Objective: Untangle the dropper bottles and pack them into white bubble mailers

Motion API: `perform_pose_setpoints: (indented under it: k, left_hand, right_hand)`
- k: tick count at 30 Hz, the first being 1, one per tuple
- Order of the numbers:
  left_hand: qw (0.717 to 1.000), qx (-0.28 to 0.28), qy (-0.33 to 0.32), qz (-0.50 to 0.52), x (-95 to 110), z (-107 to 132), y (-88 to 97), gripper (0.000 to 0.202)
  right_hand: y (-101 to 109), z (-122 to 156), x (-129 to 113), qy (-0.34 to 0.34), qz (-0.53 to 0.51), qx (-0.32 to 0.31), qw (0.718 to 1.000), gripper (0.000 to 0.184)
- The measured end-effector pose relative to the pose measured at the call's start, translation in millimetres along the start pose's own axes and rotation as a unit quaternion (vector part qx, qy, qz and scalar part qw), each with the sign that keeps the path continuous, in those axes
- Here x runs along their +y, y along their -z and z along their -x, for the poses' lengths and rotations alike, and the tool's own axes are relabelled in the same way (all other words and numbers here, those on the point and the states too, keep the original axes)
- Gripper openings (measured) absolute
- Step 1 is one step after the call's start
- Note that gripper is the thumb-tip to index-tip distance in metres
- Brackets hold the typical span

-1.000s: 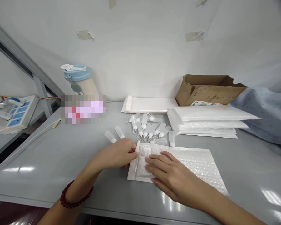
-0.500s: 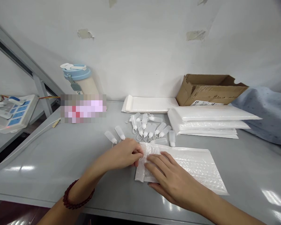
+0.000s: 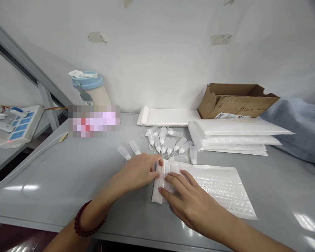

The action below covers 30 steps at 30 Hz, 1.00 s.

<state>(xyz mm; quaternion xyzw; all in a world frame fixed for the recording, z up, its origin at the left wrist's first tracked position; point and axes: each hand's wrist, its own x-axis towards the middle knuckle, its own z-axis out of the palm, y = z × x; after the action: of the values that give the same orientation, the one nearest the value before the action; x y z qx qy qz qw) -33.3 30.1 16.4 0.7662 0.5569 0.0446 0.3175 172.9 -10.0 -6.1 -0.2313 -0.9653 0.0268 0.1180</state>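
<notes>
A white bubble mailer (image 3: 225,185) lies on the grey table in front of me, its left end folded over into a bubbled strip. My left hand (image 3: 143,169) is at that end, fingers curled at the upper left edge, with the thumb and index finger on it. Flat across the mailer's left part rests my right hand (image 3: 190,196), fingers spread and pressing near the folded strip. Just behind the mailer lie several small translucent dropper bottles (image 3: 170,145) with white caps. Two more bottles (image 3: 124,153) sit beyond my left hand, partly hidden by it.
Stacked mailers (image 3: 241,134) lie at right, with a flatter white stack (image 3: 170,117) by the wall. Behind them stands an open cardboard box (image 3: 241,105) beside blue cloth (image 3: 299,129). At left are a blue-lidded tumbler (image 3: 88,84), a blurred pink item (image 3: 94,122) and a cable (image 3: 36,154).
My left index finger has lifted and shifted up along the folded edge, apart from the thumb. More of the bubbled strip shows. My right fingers have slid slightly left onto it.
</notes>
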Motion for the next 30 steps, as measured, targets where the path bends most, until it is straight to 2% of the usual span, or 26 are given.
perform_pose_setpoints:
  k: [6,14,20,26,30]
  left_hand:
    - [0.999,-0.006,0.016,-0.028,0,3,2.2,0.025]
    - [0.997,-0.051,-0.004,-0.057,-3,9,3.9,0.042]
    - [0.996,-0.058,0.003,-0.064,0,10,5.9,0.042]
    - [0.996,-0.058,-0.007,-0.066,3,10,6.7,0.037]
    - [0.997,-0.058,-0.033,-0.049,2,11,11.0,0.031]
  right_hand:
    - [-1,-1,0,-0.001,0.002,0.005,1.0,0.034]
    - [1,-3,-1,-0.005,0.004,0.0,1.0,0.035]
    - [1,-3,-1,-0.007,0.003,-0.007,1.0,0.036]
    - [-7,-2,-4,0.022,0.075,0.055,0.995,0.031]
    - [-5,-2,-2,0.034,0.083,0.078,0.993,0.027]
